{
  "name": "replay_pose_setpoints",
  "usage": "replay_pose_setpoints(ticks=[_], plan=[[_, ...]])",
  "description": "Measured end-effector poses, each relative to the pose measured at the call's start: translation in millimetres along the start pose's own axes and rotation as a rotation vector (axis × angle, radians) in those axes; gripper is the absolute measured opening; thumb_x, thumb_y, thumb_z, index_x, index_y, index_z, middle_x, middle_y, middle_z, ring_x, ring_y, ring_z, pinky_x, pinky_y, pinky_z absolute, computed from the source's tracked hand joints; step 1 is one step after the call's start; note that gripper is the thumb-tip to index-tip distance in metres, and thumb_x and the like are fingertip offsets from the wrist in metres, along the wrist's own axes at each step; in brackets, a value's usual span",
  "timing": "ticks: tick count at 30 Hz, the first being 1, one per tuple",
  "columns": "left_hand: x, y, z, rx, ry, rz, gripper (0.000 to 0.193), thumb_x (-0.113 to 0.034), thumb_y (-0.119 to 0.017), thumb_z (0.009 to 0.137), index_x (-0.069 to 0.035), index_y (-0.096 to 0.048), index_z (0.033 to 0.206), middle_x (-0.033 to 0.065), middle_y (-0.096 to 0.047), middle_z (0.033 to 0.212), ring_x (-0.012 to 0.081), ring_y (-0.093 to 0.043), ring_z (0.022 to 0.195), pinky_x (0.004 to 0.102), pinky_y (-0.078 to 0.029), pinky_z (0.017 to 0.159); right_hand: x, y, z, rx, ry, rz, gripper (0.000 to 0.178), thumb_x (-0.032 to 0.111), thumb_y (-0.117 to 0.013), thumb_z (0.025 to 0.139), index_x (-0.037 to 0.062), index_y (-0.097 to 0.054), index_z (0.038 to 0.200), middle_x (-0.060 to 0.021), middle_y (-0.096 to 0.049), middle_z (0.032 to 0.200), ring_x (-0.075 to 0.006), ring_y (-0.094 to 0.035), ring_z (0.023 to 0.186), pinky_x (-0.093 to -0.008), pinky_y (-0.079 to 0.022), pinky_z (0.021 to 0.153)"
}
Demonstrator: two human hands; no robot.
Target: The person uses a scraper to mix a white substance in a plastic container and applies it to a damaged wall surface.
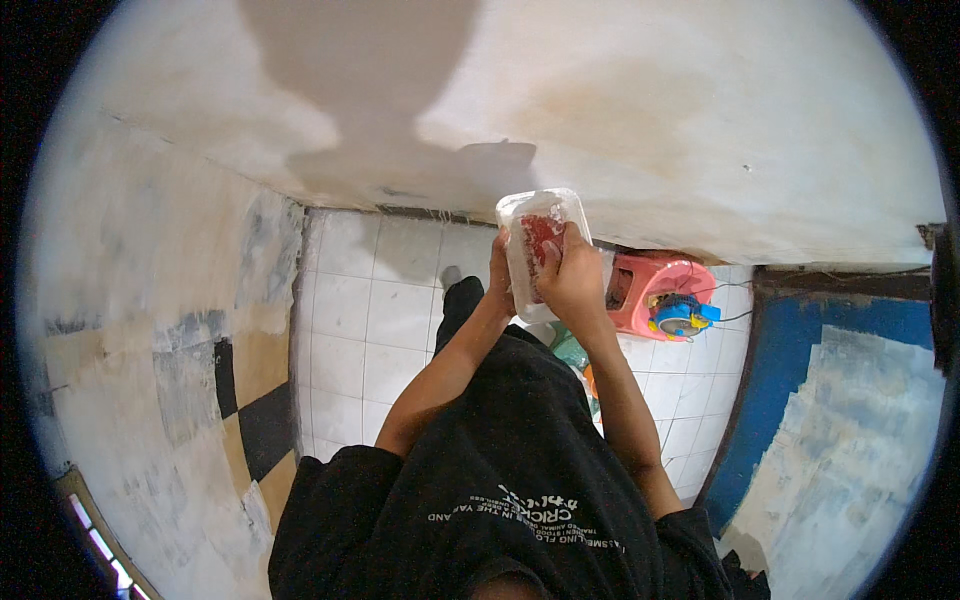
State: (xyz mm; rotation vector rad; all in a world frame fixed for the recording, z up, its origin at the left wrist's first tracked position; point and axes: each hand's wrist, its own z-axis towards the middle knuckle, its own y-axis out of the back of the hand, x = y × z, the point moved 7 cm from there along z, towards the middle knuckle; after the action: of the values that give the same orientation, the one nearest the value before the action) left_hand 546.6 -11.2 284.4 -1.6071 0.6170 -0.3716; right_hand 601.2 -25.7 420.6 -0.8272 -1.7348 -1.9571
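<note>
Our right hand (572,278) lies flat on top of the clear plastic tray (543,240), fingers spread over the red contents (540,236), pressing rather than clamped around anything. Our left hand (500,280) is curled on the tray's left long edge from below, gripping that rim; its fingertips are hidden behind the plastic. The tray sits right at both hands, held out in front of our chest, with its long axis running from about six o'clock up to twelve o'clock and its far short end pointing at the pale wall (650,120). Both hands touch it, the right one covering more of it.

Past twelve o'clock the wall is near, so there is little room forward. At four o'clock, just beside the right wrist and lower down, stands a pink stool (640,290) carrying a blue and yellow toy (682,314). At eight o'clock the white tiled floor (370,320) gives open space. A blue-painted wall (800,360) closes the far right.
</note>
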Motion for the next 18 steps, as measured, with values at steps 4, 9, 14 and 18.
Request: replay_pose_setpoints(ticks=[4,9,14,18], plan=[[5.0,-12.8,-0.4,-0.017,0.008,0.053,0.074,-0.060,-0.054,0.078,-0.007,-0.046,0.130,0.0129,-0.057,0.121,0.0275,-0.059,0.107,0.0415,-0.049,0.093,2.9,22.7,-1.5,-0.063,0.005,0.023,0.016,0.005,-0.054,0.080,-0.0061,-0.052,0.092,-0.0301,-0.059,0.075,-0.0482,-0.058,0.074,-0.0506,-0.046,0.066],[11.7,-18.1,1.9,0.057,0.063,-0.039,0.070,-0.060,-0.046,0.084,-0.008,-0.045,0.130,0.0124,-0.054,0.123,0.0275,-0.054,0.113,0.0440,-0.042,0.099,-1.2,18.1,-2.0,-0.010,-0.073,-0.036,0.024,0.008,-0.059,0.079,-0.0042,-0.053,0.098,-0.0286,-0.062,0.084,-0.0462,-0.061,0.079,-0.0510,-0.048,0.070],[11.5,-27.1,6.7,0.020,0.060,0.079,0.074,-0.063,-0.045,0.082,-0.007,-0.045,0.130,0.0126,-0.054,0.123,0.0280,-0.054,0.112,0.0441,-0.043,0.098,-2.4,38.2,3.3,-0.107,-0.062,0.011,0.023,0.007,-0.058,0.079,-0.0038,-0.052,0.098,-0.0285,-0.062,0.082,-0.0468,-0.061,0.078,-0.0510,-0.049,0.069],[8.9,-11.3,7.6,0.040,0.096,0.031,0.077,-0.062,-0.053,0.077,-0.008,-0.044,0.131,0.0132,-0.056,0.122,0.0293,-0.056,0.110,0.0436,-0.046,0.096,-1.4,14.9,2.2,-0.034,-0.039,-0.022,0.020,0.005,-0.056,0.080,-0.0054,-0.052,0.096,-0.0280,-0.062,0.081,-0.0469,-0.061,0.077,-0.0514,-0.048,0.067]])
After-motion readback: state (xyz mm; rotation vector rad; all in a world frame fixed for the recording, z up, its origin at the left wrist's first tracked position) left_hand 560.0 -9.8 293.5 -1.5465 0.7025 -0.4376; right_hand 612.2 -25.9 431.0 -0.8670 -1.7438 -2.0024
